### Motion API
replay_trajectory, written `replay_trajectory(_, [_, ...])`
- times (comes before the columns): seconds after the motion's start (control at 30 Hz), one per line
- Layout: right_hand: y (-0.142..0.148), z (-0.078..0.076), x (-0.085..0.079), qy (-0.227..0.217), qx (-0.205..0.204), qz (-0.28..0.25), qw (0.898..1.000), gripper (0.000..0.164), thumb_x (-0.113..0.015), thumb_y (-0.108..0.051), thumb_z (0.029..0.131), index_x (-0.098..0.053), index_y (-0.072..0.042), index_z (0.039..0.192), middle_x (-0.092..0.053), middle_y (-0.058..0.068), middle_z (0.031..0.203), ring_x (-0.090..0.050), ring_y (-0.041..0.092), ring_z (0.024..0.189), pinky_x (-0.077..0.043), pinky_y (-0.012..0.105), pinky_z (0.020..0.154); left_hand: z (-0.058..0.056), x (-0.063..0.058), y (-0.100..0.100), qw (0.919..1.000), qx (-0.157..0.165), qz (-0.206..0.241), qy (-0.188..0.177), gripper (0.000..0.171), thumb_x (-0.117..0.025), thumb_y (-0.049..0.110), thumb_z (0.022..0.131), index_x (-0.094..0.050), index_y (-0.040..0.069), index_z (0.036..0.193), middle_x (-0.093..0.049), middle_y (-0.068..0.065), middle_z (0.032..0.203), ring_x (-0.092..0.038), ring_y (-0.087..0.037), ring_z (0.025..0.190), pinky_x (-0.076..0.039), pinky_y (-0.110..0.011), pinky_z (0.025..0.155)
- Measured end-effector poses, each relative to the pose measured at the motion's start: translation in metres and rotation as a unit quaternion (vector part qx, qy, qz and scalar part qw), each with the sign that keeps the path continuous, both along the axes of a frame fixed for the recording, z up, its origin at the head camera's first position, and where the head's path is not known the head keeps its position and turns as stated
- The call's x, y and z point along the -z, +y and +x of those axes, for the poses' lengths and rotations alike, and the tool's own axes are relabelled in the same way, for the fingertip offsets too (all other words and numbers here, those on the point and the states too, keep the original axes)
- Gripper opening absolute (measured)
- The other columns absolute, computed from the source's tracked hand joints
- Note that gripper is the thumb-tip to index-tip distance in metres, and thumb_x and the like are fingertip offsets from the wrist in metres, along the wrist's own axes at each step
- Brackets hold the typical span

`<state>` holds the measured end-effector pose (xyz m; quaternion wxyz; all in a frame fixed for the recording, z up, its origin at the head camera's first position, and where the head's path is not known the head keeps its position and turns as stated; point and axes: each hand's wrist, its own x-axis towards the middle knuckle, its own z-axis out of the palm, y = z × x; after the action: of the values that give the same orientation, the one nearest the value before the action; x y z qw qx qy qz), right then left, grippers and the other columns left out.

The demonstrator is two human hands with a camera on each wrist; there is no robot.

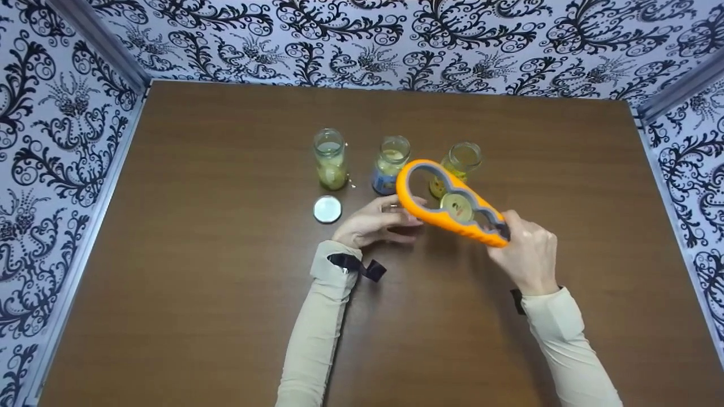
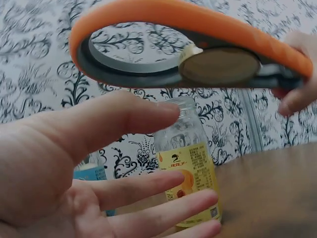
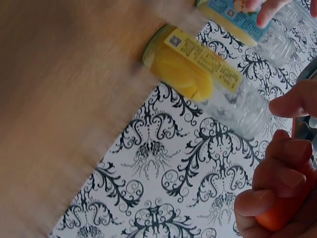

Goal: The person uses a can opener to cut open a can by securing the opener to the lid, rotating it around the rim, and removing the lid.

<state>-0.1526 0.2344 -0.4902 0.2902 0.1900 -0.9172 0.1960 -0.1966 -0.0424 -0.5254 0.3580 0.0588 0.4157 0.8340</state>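
Note:
My right hand (image 1: 529,251) grips the narrow end of an orange jar opener (image 1: 416,209) with a grey inner lining. A round gold lid (image 1: 456,207) sits inside the opener's middle opening. My left hand (image 1: 379,222) has its fingers spread and holds nothing, just left of and below the opener. Behind the opener stands an uncapped glass jar (image 2: 185,158) with a yellow label and yellow fruit pieces inside. Left of it is a second open jar (image 1: 390,164) with a blue label, partly overlapped by the opener in the head view.
A third open jar (image 1: 331,161) with pale green contents stands at the left of the row. A white lid (image 1: 327,209) lies in front of it on the brown table (image 1: 215,254). Small white bits lie beside that jar. Patterned walls (image 1: 350,39) border the table.

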Motion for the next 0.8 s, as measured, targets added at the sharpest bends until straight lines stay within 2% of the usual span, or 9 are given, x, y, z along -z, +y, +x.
replay_trajectory(0.07, [-0.004, -0.001, 0.002, -0.001, -0.009, 0.004, 1.0, 0.021, -0.068, -0.002, 0.061, -0.057, -0.002, 0.079, -0.056, 0.014, 0.057, -0.05, 0.034, 0.044, -0.039, 0.05, 0.04, 0.0, 0.003, 0.0, 0.9994, 0.006, 0.035, -0.001, 0.041, -0.049, -0.003, 0.094, -0.049, -0.005, 0.134, -0.066, -0.013, 0.112, -0.053, -0.042, 0.117, -0.033, -0.064, 0.098])
replay_trajectory(0.23, [-0.012, -0.003, 0.007, -0.002, -0.029, 0.017, 0.999, 0.021, -0.068, -0.002, 0.062, -0.056, -0.002, 0.079, -0.053, 0.012, 0.055, -0.048, 0.033, 0.043, -0.037, 0.047, 0.038, 0.001, 0.006, 0.003, 0.9974, -0.001, 0.07, -0.017, 0.042, -0.044, -0.006, 0.095, -0.044, -0.007, 0.137, -0.065, -0.015, 0.111, -0.061, -0.03, 0.105, -0.038, -0.06, 0.097])
replay_trajectory(0.3, [-0.015, -0.003, 0.01, -0.004, -0.036, 0.02, 0.999, 0.021, -0.068, -0.002, 0.062, -0.056, -0.002, 0.079, -0.053, 0.012, 0.055, -0.048, 0.033, 0.043, -0.037, 0.046, 0.038, 0.001, 0.006, 0.003, 0.9966, -0.007, 0.077, -0.025, 0.044, -0.049, -0.005, 0.093, -0.044, -0.007, 0.137, -0.063, -0.016, 0.112, -0.061, -0.029, 0.102, -0.039, -0.059, 0.097])
replay_trajectory(0.37, [-0.018, -0.003, 0.013, -0.006, -0.041, 0.022, 0.999, 0.023, -0.069, -0.002, 0.061, -0.056, -0.002, 0.079, -0.053, 0.012, 0.055, -0.048, 0.033, 0.044, -0.038, 0.046, 0.038, 0.002, 0.005, 0.003, 0.9952, -0.012, 0.09, -0.037, 0.046, -0.063, 0.001, 0.09, -0.048, -0.005, 0.133, -0.061, -0.016, 0.114, -0.061, -0.03, 0.101, -0.038, -0.06, 0.098])
replay_trajectory(0.43, [-0.02, -0.003, 0.016, -0.008, -0.044, 0.024, 0.999, 0.024, -0.069, -0.002, 0.06, -0.056, -0.002, 0.08, -0.054, 0.013, 0.056, -0.048, 0.034, 0.044, -0.038, 0.046, 0.039, 0.003, 0.005, 0.003, 0.9925, -0.018, 0.108, -0.055, 0.049, -0.076, 0.009, 0.082, -0.057, -0.001, 0.126, -0.06, -0.015, 0.113, -0.061, -0.03, 0.1, -0.036, -0.061, 0.098])
replay_trajectory(0.5, [-0.022, -0.003, 0.018, -0.01, -0.047, 0.025, 0.999, 0.025, -0.069, -0.002, 0.059, -0.055, -0.003, 0.08, -0.054, 0.013, 0.056, -0.049, 0.034, 0.045, -0.038, 0.046, 0.039, 0.005, 0.005, 0.003, 0.9902, -0.028, 0.116, -0.073, 0.051, -0.087, 0.019, 0.071, -0.066, 0.006, 0.115, -0.062, -0.011, 0.11, -0.061, -0.027, 0.096, -0.041, -0.058, 0.096])
replay_trajectory(0.57, [-0.024, -0.003, 0.019, -0.013, -0.048, 0.027, 0.998, 0.026, -0.07, -0.002, 0.059, -0.055, -0.003, 0.08, -0.054, 0.013, 0.056, -0.049, 0.034, 0.045, -0.039, 0.046, 0.039, 0.006, 0.005, 0.006, 0.9876, -0.036, 0.125, -0.088, 0.048, -0.09, 0.025, 0.064, -0.071, 0.01, 0.106, -0.063, -0.009, 0.105, -0.061, -0.024, 0.092, -0.047, -0.05, 0.09])
replay_trajectory(0.67, [-0.026, -0.003, 0.021, -0.016, -0.047, 0.029, 0.998, 0.027, -0.071, -0.002, 0.059, -0.055, -0.003, 0.08, -0.054, 0.014, 0.056, -0.049, 0.034, 0.045, -0.039, 0.046, 0.04, 0.007, 0.005, 0.011, 0.9847, -0.047, 0.131, -0.105, 0.046, -0.092, 0.028, 0.06, -0.072, 0.012, 0.099, -0.063, -0.006, 0.097, -0.06, -0.02, 0.086, -0.052, -0.038, 0.078])
replay_trajectory(0.8, [-0.028, -0.004, 0.023, -0.018, -0.041, 0.026, 0.999, 0.028, -0.072, -0.002, 0.059, -0.054, -0.002, 0.081, -0.054, 0.014, 0.057, -0.05, 0.034, 0.046, -0.039, 0.046, 0.04, 0.007, 0.004, 0.018, 0.9773, -0.056, 0.15, -0.139, 0.048, -0.092, 0.024, 0.062, -0.066, 0.007, 0.099, -0.063, -0.01, 0.096, -0.063, -0.022, 0.085, -0.053, -0.04, 0.078])
